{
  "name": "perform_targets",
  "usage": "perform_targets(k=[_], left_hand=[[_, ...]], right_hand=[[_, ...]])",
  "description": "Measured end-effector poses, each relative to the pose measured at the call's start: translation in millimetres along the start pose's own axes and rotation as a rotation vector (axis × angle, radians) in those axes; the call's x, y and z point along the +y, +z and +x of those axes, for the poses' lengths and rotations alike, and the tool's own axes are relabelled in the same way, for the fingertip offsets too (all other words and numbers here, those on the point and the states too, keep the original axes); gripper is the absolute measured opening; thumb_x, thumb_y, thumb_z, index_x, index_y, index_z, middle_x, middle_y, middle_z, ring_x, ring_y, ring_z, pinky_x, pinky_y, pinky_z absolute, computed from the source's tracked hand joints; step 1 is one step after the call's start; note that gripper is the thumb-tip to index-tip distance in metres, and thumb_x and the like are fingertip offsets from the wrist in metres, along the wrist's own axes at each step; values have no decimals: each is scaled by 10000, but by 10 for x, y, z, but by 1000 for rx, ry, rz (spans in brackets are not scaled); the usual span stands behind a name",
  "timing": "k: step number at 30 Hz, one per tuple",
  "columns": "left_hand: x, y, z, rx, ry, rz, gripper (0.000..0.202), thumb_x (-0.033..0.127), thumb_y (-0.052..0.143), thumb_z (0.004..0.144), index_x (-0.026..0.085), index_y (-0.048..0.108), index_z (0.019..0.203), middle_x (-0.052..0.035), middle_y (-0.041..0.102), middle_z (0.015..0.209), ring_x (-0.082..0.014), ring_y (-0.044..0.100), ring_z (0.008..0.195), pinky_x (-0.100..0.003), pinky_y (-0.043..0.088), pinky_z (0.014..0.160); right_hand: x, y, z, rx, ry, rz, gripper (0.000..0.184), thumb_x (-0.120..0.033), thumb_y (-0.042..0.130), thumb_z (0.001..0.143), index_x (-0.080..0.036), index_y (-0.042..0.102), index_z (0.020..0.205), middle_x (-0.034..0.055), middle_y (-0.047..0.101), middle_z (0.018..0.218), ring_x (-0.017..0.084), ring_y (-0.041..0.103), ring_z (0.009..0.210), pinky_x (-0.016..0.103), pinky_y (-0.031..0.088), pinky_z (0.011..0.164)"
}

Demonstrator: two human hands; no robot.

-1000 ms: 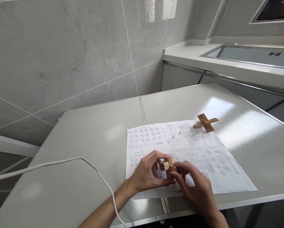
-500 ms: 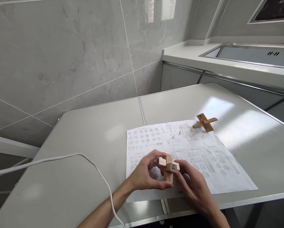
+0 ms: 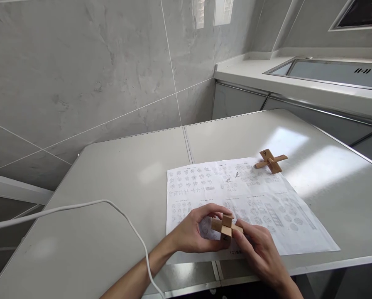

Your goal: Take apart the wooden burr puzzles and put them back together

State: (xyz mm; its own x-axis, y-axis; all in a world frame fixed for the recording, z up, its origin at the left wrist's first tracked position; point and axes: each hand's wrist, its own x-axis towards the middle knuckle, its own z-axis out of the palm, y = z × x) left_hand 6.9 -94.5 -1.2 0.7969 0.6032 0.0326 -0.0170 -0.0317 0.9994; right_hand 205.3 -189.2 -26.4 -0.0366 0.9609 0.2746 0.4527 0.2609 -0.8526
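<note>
Between my two hands is a wooden burr puzzle (image 3: 226, 229), made of interlocked square bars in a cross shape, with a handwritten mark on its lower block. My left hand (image 3: 194, 231) wraps round it from the left, fingertips at the top and thumb underneath. From the right, my right hand (image 3: 257, 245) pinches the bar that sticks out on that side, thumb in front. Beyond them, a second wooden cross puzzle (image 3: 270, 161) of flatter slats, one with a marked face, rests on the far right edge of the sheet.
A creased paper sheet (image 3: 288, 245) printed with puzzle diagrams lies under the hands on a pale table (image 3: 120, 187). A white cable (image 3: 123, 216) crosses the left side, over the left forearm. Behind stand a tiled wall and a counter with a sink (image 3: 326, 70).
The puzzle has been tilted in my hands: the block marked 2 that faced me now points lower, and the top ends show. Both hands have moved slightly down and still hold it.
</note>
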Motion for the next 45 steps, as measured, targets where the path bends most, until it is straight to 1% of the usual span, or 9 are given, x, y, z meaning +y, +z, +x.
perform_targets(k=[5,10,14,18,23,31,39,41,45], left_hand=[[1,10,-2,49,-9,47,632,221,859,853,277,618,1434,-94,720,1285,-247,699,1165,-397,550,1035],[10,1,-6,89,-72,81,786,222,887,832,314,534,1529,-95,725,1318,-242,716,1116,-427,566,1009],[21,14,1,106,-47,54,750,200,862,844,305,526,1507,-125,632,1481,-237,727,1109,-441,571,1002],[27,27,5,104,-64,74,667,194,832,855,285,554,1455,-125,621,1468,-202,720,1027,-400,585,926],[41,17,2,92,-83,107,575,214,811,877,263,590,1405,-112,650,1382,-182,704,987,-395,588,927],[26,17,-7,90,-86,108,502,220,769,910,241,592,1380,-108,671,1324,-164,704,934,-404,601,938],[37,18,5,87,-88,127,396,223,746,916,231,639,1298,-104,690,1278,-174,705,934,-365,587,884],[39,19,8,89,-92,137,367,221,735,921,229,656,1278,-103,697,1264,-176,698,939,-353,584,870],[39,29,18,85,-87,149,315,215,719,928,212,689,1242,-100,729,1196,-184,688,947,-339,583,861]], right_hand=[[-4,36,-4,41,18,1,386,-346,492,1113,-238,391,757,-61,367,633,111,385,509,264,301,515],[-23,-31,7,118,197,9,430,-443,501,1110,-241,450,734,-48,413,601,134,411,510,275,313,500],[72,-297,92,244,337,-114,515,-559,487,1090,-250,477,679,-21,499,565,166,477,511,289,375,517],[277,-628,242,322,469,-384,587,-677,481,1024,-259,443,613,-12,502,504,183,479,476,306,374,514],[494,-904,396,329,580,-601,582,-692,444,995,-275,474,590,45,577,519,238,517,480,330,349,493],[632,-1126,502,376,804,-649,561,-628,499,1006,-291,506,558,103,641,591,257,509,508,372,348,530],[655,-1166,363,364,775,-667,642,-767,469,979,-294,595,564,124,656,578,291,530,488,391,363,492],[580,-1104,299,336,731,-645,638,-756,448,999,-297,625,592,110,648,550,286,537,470,388,379,490],[390,-800,282,300,513,-527,655,-779,434,1002,-270,510,596,43,577,500,233,546,449,332,374,486]])
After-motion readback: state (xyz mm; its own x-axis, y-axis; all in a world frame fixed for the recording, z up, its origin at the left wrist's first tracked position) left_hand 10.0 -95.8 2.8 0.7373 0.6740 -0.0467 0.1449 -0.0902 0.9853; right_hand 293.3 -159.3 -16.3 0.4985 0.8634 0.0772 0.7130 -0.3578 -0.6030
